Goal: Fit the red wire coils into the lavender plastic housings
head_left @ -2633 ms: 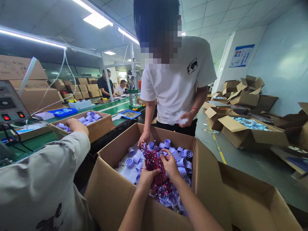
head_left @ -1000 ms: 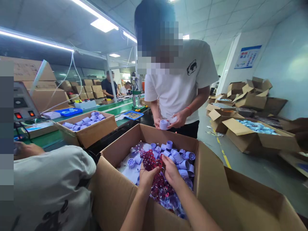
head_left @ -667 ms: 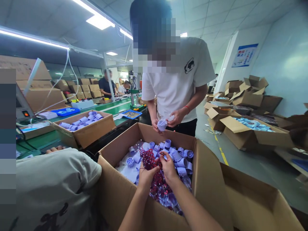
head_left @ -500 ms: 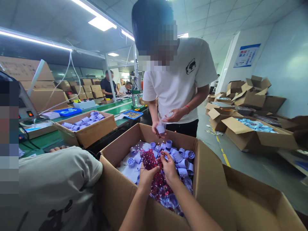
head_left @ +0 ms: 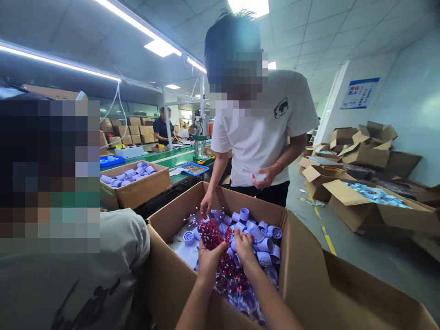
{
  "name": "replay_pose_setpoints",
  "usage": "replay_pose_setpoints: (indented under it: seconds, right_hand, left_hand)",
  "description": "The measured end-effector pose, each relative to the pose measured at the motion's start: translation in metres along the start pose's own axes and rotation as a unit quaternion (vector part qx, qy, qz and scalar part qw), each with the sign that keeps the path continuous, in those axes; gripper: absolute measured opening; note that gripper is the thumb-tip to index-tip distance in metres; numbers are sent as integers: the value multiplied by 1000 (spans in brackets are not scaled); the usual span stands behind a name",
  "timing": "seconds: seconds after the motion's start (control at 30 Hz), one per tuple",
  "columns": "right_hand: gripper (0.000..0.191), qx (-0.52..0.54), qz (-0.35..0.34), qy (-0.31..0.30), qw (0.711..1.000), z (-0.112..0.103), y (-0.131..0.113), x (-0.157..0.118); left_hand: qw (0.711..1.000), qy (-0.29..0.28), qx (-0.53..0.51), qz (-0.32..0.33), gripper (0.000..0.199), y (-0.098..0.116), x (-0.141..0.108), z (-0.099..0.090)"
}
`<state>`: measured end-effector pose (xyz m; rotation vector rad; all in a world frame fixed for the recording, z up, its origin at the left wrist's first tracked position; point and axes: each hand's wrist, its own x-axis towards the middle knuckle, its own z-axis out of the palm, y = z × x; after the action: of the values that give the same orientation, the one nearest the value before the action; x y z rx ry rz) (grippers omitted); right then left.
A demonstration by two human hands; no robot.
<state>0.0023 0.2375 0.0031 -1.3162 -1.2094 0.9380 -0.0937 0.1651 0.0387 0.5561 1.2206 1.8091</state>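
Note:
A cardboard box [head_left: 305, 256] in front of me holds many lilac plastic cylinders [head_left: 264, 245] and clear plastic. Over its middle, my left hand [head_left: 208, 259] is closed round a bunch of dark red beaded strands [head_left: 211, 233] with white-tipped stems. The strands hang down onto the box's contents. Just right of the bunch is my right hand [head_left: 244, 245], its fingers curled together at the strands' edge; what they hold, if anything, is too small to make out.
Across the box, a person in a white shirt [head_left: 254, 137] reaches one hand in beside the red bunch. Another person's sleeve [head_left: 130, 233] is close on the left. A smaller box of lilac cylinders [head_left: 144, 188] stands on the left; open cartons [head_left: 381, 192] lie at right.
The person opposite has lowered one hand into the box near the red strands. My right hand has moved slightly away from the bunch. The person at left now shows more in view.

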Motion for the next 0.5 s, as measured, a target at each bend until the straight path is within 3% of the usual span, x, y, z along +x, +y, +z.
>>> replay_pose_setpoints:
  seconds: [0.1,0.23,0.4,0.5]
  right_hand:
    - [47,19,24,-6,1000,1,-10,-6]
    - [52,135,43,-126,982,5,-22,-21]
    - [41,206,36,-104,972,4,-29,-26]
    - [44,249,52,-83,963,0,-34,-23]
  left_hand:
    - [1000,-5,4,9,56,-2,2,-1]
    - [1000,-21,-10,2,61,-7,5,-1]
    - [999,-34,-13,4,70,-12,9,-3]
    - [999,-26,22,0,69,-12,8,-5]
